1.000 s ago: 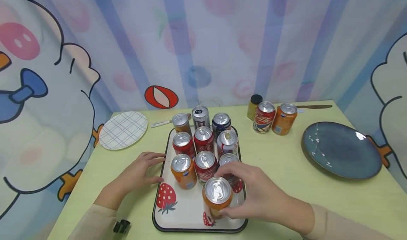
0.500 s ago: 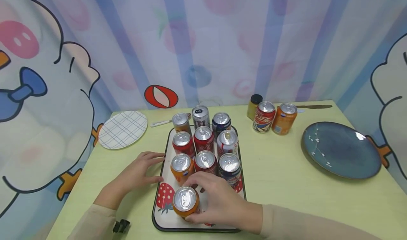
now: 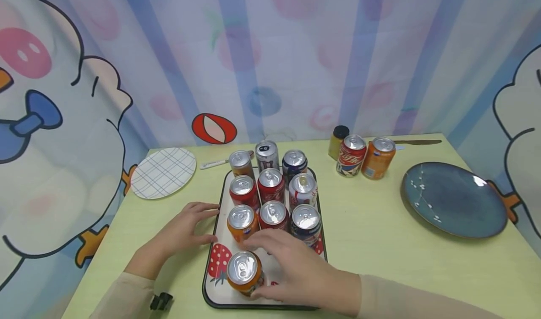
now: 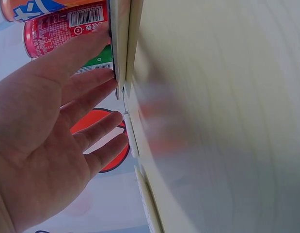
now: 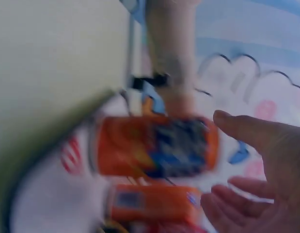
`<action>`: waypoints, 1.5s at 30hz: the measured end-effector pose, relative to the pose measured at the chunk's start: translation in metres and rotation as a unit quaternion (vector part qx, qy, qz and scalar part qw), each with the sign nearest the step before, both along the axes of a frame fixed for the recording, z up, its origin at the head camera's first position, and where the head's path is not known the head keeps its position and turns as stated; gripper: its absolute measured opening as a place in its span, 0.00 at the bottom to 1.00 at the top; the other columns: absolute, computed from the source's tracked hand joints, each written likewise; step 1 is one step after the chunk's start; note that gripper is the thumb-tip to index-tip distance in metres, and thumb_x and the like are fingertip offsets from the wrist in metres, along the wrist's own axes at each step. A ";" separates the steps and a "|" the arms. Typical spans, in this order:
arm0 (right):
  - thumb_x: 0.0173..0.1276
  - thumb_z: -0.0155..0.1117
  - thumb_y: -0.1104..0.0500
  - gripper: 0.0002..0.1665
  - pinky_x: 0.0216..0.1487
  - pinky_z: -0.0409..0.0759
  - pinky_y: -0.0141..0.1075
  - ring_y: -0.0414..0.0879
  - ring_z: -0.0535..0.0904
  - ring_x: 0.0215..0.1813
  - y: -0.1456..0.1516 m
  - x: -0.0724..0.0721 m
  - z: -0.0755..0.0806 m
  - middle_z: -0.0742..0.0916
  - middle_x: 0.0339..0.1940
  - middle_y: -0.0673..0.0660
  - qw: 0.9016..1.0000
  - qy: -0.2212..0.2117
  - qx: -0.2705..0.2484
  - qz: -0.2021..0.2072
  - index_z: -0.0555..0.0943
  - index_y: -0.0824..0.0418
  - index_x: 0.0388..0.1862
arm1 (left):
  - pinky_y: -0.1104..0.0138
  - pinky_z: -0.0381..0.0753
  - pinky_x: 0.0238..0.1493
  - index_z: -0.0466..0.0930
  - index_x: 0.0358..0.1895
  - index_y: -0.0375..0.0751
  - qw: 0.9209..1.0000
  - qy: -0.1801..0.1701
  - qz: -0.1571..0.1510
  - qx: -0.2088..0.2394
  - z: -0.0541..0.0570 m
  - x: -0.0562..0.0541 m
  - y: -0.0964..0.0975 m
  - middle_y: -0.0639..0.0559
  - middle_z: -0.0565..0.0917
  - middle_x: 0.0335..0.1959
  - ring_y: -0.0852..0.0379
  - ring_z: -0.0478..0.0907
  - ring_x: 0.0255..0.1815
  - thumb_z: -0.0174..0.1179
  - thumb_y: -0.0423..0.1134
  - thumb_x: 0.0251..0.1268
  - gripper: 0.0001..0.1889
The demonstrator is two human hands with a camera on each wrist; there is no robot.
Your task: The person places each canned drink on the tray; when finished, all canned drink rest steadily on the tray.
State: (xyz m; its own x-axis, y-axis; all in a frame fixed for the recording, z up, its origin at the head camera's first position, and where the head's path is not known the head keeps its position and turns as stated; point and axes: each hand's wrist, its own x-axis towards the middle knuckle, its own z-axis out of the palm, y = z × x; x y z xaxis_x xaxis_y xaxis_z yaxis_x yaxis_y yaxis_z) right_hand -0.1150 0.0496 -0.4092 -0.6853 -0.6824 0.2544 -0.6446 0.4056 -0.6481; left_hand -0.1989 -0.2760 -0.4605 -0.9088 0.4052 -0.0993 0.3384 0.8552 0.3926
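An orange soda can (image 3: 244, 273) stands upright at the near left of a white tray (image 3: 221, 293) printed with strawberries. Beside it is my right hand (image 3: 297, 272), thumb and fingers spread; the right wrist view shows a gap between hand and can, though blurred. My left hand (image 3: 183, 227) rests its fingertips at the tray's left edge, fingers extended. Behind the near can stand rows of cans, the closest being another orange can (image 3: 242, 221), a red can (image 3: 273, 214) and a dark can (image 3: 306, 225). My right hand partly hides their lower parts.
Right of the tray at the back stand a red can (image 3: 351, 155), an orange can (image 3: 378, 158) and a black-capped jar (image 3: 338, 143). A blue plate (image 3: 454, 199) lies at right, a checked plate (image 3: 164, 173) at left. A small black object (image 3: 161, 301) sits near my left sleeve.
My right hand carried the orange can leftward from the tray's near right to its near left, then let go and drew slightly back to the right. The left hand stayed still.
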 end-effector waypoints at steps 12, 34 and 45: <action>0.59 0.80 0.60 0.28 0.56 0.87 0.43 0.49 0.84 0.61 0.091 -0.078 0.022 0.88 0.58 0.53 0.978 0.159 -0.076 -0.114 0.84 0.58 0.59 | 0.39 0.70 0.74 0.79 0.69 0.42 1.000 0.009 -0.003 0.001 0.002 0.000 -0.002 0.43 0.76 0.72 0.36 0.66 0.76 0.78 0.51 0.57 0.36; 0.60 0.81 0.46 0.44 0.74 0.50 0.68 0.62 0.75 0.69 0.194 -0.219 -0.002 0.82 0.67 0.64 0.951 0.077 0.139 -0.264 0.75 0.61 0.71 | 0.39 0.72 0.73 0.79 0.68 0.42 1.000 0.020 -0.007 0.012 -0.001 0.001 -0.004 0.43 0.77 0.71 0.37 0.68 0.74 0.78 0.50 0.57 0.36; 0.54 0.84 0.50 0.40 0.77 0.44 0.68 0.59 0.83 0.55 0.197 -0.222 -0.009 0.88 0.53 0.62 0.952 0.090 0.110 -0.270 0.80 0.62 0.63 | 0.41 0.71 0.74 0.79 0.69 0.44 1.000 0.013 -0.003 -0.001 -0.002 0.001 -0.002 0.45 0.76 0.72 0.39 0.67 0.75 0.77 0.52 0.57 0.36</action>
